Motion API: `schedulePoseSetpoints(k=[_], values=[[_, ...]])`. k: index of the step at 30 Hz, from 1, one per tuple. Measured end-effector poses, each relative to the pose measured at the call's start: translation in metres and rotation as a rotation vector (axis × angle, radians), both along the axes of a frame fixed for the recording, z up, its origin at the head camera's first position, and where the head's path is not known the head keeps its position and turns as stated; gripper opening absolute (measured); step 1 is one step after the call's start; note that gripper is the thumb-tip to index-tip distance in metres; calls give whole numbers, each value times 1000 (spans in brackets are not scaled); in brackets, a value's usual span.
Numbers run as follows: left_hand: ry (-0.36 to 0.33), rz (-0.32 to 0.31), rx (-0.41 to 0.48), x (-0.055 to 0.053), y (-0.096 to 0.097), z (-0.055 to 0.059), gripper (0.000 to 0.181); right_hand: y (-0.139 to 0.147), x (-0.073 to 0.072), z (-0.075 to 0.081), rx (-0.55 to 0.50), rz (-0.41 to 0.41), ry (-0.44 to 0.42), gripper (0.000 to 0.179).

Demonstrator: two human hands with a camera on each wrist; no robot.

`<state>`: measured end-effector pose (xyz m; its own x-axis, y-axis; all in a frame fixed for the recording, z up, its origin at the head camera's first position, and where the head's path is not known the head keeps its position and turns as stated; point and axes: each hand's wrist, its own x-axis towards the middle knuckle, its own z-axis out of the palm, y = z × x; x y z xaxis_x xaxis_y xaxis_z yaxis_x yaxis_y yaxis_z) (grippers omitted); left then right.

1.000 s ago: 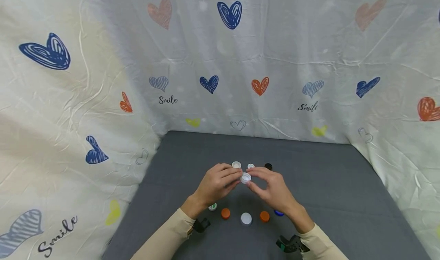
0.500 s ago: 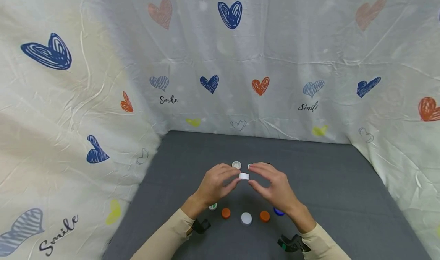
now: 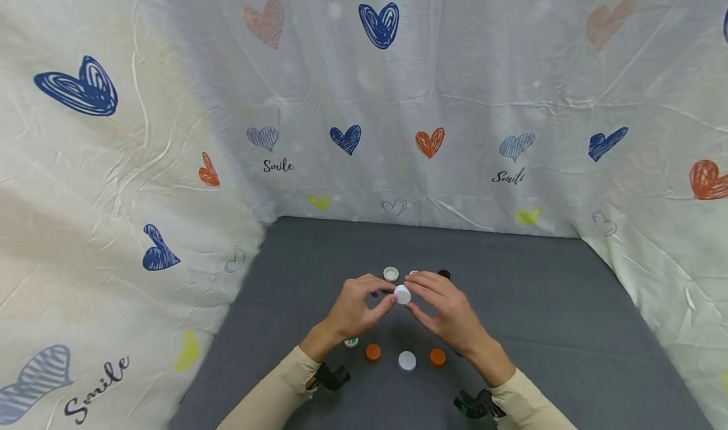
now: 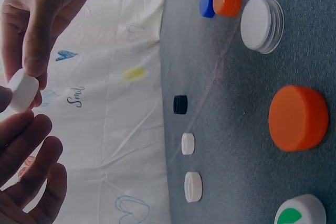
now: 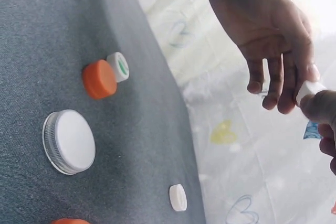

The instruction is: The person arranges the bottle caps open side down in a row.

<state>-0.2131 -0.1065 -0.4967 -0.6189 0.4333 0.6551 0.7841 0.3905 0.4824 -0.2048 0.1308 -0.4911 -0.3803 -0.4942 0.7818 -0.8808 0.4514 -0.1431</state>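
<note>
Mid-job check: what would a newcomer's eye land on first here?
Probably the small white cap held up off the table between the left hand and right hand. Next, two vivid orange caps on the gray tabletop nearer the person, with a larger white lid between them. Behind, the heart-printed backdrop stands out.

The held cap (image 3: pixel 402 294) is white, the table (image 3: pixel 512 291) grey.

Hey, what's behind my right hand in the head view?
Just beyond the right hand, a black cap and a sliver of a white cap show; the rest of the white one is hidden there.
</note>
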Motion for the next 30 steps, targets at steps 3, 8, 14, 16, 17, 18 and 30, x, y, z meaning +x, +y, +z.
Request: schedulePoseSetpoints(k=[3, 8, 14, 16, 17, 18, 30], values=[[1, 21, -18, 1, -2, 1, 19, -2, 0, 0, 7, -14, -19, 54], [36, 56, -61, 3, -9, 1, 29, -5, 1, 2, 19, -51, -85, 45], [126, 44, -114, 2, -17, 6, 38, -10, -1, 5, 15, -57, -151, 43], [146, 47, -133, 1, -19, 7, 39, -14, -3, 6, 17, -44, -162, 42], [151, 52, -142, 0, -21, 7, 39, -17, -4, 6, 21, -36, -164, 42], [152, 61, -152, 0, -24, 7, 39, -19, -5, 7, 26, -30, -170, 42], [75, 209, -338, -10, -57, -6, 25, -62, -30, -8, 233, -59, -200, 28]])
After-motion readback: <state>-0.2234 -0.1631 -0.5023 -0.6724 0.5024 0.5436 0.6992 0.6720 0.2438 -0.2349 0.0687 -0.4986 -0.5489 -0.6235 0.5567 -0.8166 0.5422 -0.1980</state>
